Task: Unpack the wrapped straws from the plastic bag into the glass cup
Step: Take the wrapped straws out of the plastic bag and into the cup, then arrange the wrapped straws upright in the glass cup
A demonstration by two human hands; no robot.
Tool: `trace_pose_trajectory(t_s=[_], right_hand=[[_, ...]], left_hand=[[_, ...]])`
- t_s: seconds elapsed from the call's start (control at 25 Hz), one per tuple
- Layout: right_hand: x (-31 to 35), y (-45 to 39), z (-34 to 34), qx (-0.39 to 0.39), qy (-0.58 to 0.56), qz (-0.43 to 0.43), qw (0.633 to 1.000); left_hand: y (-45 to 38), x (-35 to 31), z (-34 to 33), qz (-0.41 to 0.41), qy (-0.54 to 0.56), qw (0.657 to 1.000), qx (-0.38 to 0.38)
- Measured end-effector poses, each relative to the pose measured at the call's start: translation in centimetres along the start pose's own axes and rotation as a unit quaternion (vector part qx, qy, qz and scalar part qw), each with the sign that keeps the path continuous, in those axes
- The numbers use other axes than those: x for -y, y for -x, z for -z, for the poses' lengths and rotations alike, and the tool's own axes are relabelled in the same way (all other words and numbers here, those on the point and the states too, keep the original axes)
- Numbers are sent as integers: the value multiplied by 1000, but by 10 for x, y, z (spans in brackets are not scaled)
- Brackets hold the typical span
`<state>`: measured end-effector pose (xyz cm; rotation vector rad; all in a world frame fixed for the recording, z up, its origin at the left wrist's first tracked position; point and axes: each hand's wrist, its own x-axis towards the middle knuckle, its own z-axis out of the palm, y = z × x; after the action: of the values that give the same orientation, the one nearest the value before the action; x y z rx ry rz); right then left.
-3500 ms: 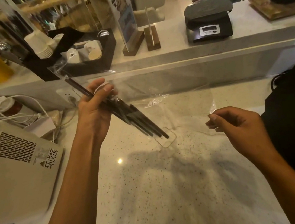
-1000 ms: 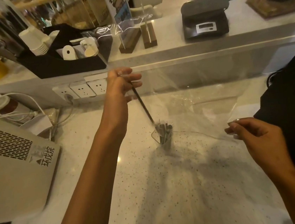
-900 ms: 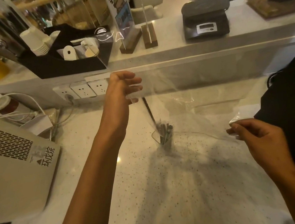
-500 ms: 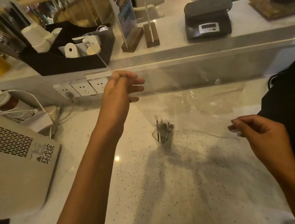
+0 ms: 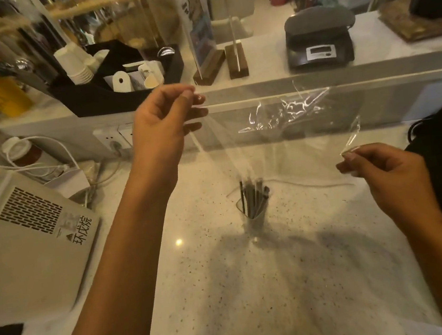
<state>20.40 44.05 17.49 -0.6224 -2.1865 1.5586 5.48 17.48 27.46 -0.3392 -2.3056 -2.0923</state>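
Note:
A small glass cup [image 5: 255,220] stands on the speckled white counter, and several dark wrapped straws [image 5: 253,195] stand upright in it. Above the cup a large clear plastic bag [image 5: 285,116] is stretched out in the air. My left hand [image 5: 162,124] pinches its upper left corner between thumb and fingertips, up near the raised ledge. My right hand [image 5: 380,174] pinches the bag's right edge, lower and to the right of the cup. No straws show inside the bag.
A grey appliance [image 5: 27,244] with vent holes fills the left of the counter, with cables and a jar behind it. On the raised ledge [image 5: 260,83] sit a black organiser with paper cups [image 5: 76,65], sign stands and a black scale [image 5: 318,40].
The last straw slid out of my left hand into the cup. Both hands have since lifted the bag higher and spread it wider above the cup.

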Motion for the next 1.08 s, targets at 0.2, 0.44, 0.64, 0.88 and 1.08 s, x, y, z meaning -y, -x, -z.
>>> trace_pose_trajectory(t_s=[0.2, 0.44, 0.64, 0.88, 1.08], right_hand=[[30, -5, -16, -2, -11, 44, 999], [61, 9, -58, 23, -44, 66, 997], [89, 24, -112, 72, -71, 78, 992], [101, 41, -186, 118, -56, 65, 989], [70, 65, -248, 157, 5, 6, 988]], left_hand=[[-8, -19, 35, -42, 47, 998, -24], [-9, -34, 89, -64, 89, 992, -59], [-8, -35, 151, -46, 81, 991, -95], [-9, 13, 229, 45, 42, 988, -139], [2, 97, 271, 165, 18, 975, -146]])
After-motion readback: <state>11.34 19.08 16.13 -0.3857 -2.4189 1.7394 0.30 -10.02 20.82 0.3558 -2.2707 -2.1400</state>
